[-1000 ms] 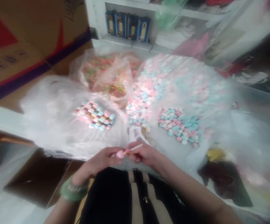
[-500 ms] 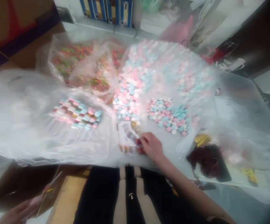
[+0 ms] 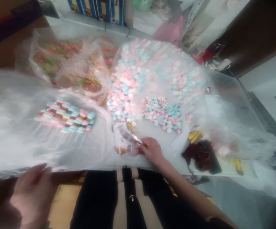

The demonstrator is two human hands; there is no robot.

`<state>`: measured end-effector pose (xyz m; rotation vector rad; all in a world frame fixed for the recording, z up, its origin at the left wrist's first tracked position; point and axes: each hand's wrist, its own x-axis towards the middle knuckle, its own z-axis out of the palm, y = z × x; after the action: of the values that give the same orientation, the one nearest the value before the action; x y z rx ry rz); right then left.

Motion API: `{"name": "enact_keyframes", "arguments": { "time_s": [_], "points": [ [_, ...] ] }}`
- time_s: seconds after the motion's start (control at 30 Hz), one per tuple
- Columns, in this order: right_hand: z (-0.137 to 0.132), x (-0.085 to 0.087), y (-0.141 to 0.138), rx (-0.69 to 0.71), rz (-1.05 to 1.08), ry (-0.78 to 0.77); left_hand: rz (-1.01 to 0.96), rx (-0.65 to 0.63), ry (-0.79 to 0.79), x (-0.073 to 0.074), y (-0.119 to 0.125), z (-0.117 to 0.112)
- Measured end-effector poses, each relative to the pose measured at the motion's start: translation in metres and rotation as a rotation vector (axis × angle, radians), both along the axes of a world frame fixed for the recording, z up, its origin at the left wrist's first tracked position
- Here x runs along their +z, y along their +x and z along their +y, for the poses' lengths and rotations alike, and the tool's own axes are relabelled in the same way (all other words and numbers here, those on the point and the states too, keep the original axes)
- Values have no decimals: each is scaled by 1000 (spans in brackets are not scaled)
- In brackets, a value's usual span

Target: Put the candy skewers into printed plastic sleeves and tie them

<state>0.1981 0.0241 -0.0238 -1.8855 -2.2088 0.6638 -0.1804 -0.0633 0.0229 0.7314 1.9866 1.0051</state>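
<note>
Clear plastic bags (image 3: pixel 16 127) cover most of the counter (image 3: pixel 169 156) in our head view, and we count three large ones: one of multicoloured candies (image 3: pixel 57 57), one heaped with pink, blue and white round candies (image 3: pixel 128 86), and one at left, spread flat. Two separate clusters of pastel candies lie in front of them: one on fanned white sticks (image 3: pixel 65 116) and one just right of centre (image 3: pixel 162 114). We see two hands, both our own. Our right hand (image 3: pixel 152 151) reaches the small printed cellophane packet (image 3: pixel 127 141), which lies on the counter directly in front of our lap. Its right end meets the curled fingers (image 3: pixel 146 148), but we cannot tell whether they are gripping it or only pressing on it. Our left hand (image 3: pixel 31 194) is blurred at lower left, well apart from the packet, just below the edge of the plastic; its fingers (image 3: pixel 39 168) are spread open, with nothing visible in them. Right of our right hand lie one dark red cloth (image 3: pixel 198 156) and a small bunch of yellow strips (image 3: pixel 195 136). Beyond the bags, a row of blue binders (image 3: pixel 95 8) stands on a white shelf (image 3: pixel 85 22).
</note>
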Motion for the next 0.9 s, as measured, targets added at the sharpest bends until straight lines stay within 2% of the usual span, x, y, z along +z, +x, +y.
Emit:
{"name": "enact_keyframes", "arguments": {
  "time_s": [0.03, 0.07, 0.1, 0.17, 0.3, 0.4, 0.5, 0.6, 0.77, 0.9],
  "points": [
    [1, -1, 1, 3, 32, -11, 205, 34, 68, -1, 11, 4],
    [1, -1, 2, 2, 61, -19, 349, 10, 123, -1, 23, 10],
    [1, -1, 3, -7, 83, -28, 384, -54, 156, -2, 35, 16],
    [1, -1, 3, -54, 104, -44, 254, -223, 153, -2, 57, 29],
    [0, -2, -2, -139, 85, -38, -48, -509, -6, -6, 95, 54],
    [3, 1, -6, -204, 129, -43, -125, -778, -49, -11, 116, 64],
    [7, 8, -6, -246, 324, -210, -165, -954, -41, -17, 129, 69],
    [9, 16, -3, -197, 457, -285, -169, -997, -38, -19, 135, 73],
    [8, 23, -6, -156, 477, -146, -247, -993, -50, -17, 140, 78],
    [13, 21, -15, -200, 625, -12, -351, -899, -81, -21, 147, 78]
  ]
}}
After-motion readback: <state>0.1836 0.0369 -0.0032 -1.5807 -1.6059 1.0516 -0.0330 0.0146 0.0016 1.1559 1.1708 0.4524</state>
